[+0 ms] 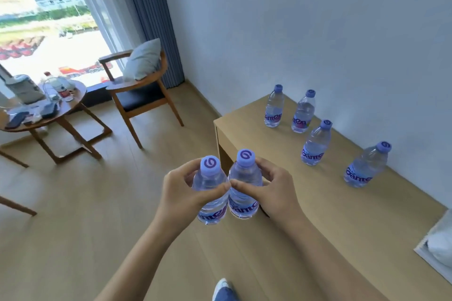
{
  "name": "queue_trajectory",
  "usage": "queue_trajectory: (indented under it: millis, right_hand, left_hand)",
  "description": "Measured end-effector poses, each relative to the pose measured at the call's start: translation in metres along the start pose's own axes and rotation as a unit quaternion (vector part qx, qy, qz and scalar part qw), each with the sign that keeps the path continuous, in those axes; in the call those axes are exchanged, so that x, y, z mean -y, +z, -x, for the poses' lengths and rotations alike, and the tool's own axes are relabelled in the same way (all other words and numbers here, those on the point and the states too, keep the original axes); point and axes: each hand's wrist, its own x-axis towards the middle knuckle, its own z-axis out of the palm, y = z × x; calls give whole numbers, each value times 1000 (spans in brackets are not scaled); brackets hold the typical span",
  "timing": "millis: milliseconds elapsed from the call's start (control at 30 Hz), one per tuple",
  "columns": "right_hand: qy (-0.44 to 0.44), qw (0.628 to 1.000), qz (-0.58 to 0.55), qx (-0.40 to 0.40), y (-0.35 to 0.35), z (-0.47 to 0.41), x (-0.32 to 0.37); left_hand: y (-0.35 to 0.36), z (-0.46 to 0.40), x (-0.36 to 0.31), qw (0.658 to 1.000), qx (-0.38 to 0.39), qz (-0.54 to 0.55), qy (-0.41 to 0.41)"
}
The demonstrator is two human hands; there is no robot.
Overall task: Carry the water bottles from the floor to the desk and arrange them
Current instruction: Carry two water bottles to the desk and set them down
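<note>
Your left hand (pixel 182 192) covers the middle of the left bottle (pixel 210 199); your right hand (pixel 266 190) covers the right side of the right bottle (pixel 244 193), and you cannot see if its base touches the desk (pixel 305 203); the white object (pixel 440 244) is cut by the right edge; the small things on the round table (pixel 73 102) are too blurred to name.

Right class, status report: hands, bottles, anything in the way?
Left hand grips one clear purple-capped water bottle, right hand another. Four matching bottles upright on light wooden desk. Nothing blocking.
</note>
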Motion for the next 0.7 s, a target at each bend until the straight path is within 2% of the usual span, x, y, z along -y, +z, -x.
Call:
queue_trajectory:
  millis: [233, 533, 700]
  right_hand:
    - [18, 996, -3, -86, -3, -94, -16]
    - [57, 983, 13, -174, -42, -203, -64]
    - [77, 964, 55, -247, -65, -252, -93]
  left_hand:
    - [6, -125, 29, 996, 80, -22, 20]
    - [61, -266, 81, 988, 155, -8, -1]
    - [95, -331, 113, 980, 192, -43, -14]
